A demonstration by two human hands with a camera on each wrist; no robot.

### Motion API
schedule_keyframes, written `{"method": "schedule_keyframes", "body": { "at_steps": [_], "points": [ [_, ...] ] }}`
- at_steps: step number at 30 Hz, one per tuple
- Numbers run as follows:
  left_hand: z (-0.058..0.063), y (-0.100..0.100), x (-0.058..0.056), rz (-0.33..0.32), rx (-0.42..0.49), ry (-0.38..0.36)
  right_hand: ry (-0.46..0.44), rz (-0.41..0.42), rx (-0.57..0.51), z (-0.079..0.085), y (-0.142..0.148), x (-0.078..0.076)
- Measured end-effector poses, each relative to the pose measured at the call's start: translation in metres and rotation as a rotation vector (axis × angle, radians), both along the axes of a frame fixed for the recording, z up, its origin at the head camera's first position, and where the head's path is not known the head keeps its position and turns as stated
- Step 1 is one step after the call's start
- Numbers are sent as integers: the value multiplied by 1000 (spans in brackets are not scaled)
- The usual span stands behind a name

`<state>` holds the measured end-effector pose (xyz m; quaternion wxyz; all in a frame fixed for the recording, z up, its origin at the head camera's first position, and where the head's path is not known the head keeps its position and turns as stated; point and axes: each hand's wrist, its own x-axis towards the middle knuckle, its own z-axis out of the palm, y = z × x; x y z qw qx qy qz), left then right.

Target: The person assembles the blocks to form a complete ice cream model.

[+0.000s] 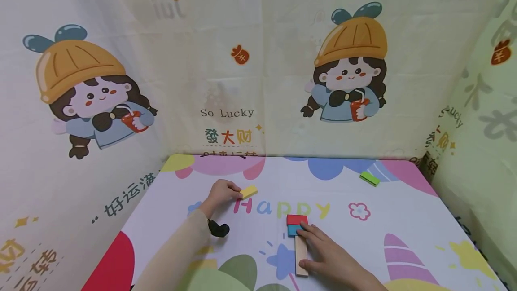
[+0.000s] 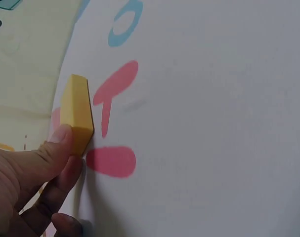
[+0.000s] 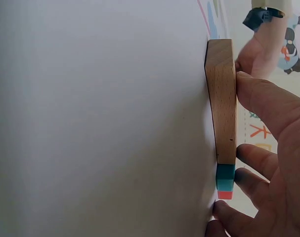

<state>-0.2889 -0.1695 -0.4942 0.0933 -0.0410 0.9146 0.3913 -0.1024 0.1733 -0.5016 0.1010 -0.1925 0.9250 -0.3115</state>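
My left hand (image 1: 223, 193) pinches one end of a yellow block (image 1: 249, 191) between thumb and fingers, over the printed letter H. In the left wrist view the yellow block (image 2: 76, 111) points away from the thumb tip. A plain wooden block (image 1: 300, 253), a blue block (image 1: 293, 230) and a red block (image 1: 296, 219) lie in a row on the table, the red one farthest off. My right hand (image 1: 329, 255) rests along their right side. Its thumb touches the wooden block (image 3: 223, 108), while its fingertips lie by the blue block (image 3: 225, 177) and the red block (image 3: 225, 195).
A green block (image 1: 369, 178) lies at the back right of the printed tabletop (image 1: 242, 232). Patterned cloth (image 1: 282, 80) hangs behind the table and along both sides. A dark strap with a black piece (image 1: 218, 228) sits on the left wrist.
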Motion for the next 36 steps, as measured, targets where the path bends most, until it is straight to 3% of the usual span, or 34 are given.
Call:
{"method": "schedule_keyframes", "body": {
  "at_steps": [9,16,26,36],
  "points": [
    [3,23,7,-23,41,-33,11,7,16,-1,0,0],
    [6,43,15,-63,26,5,11,9,17,0,1,1],
    [1,74,22,-133,11,46,9,13,17,-3,1,-3],
    [2,99,30,-128,31,28,21,9,9,-5,1,-3]
  ]
}}
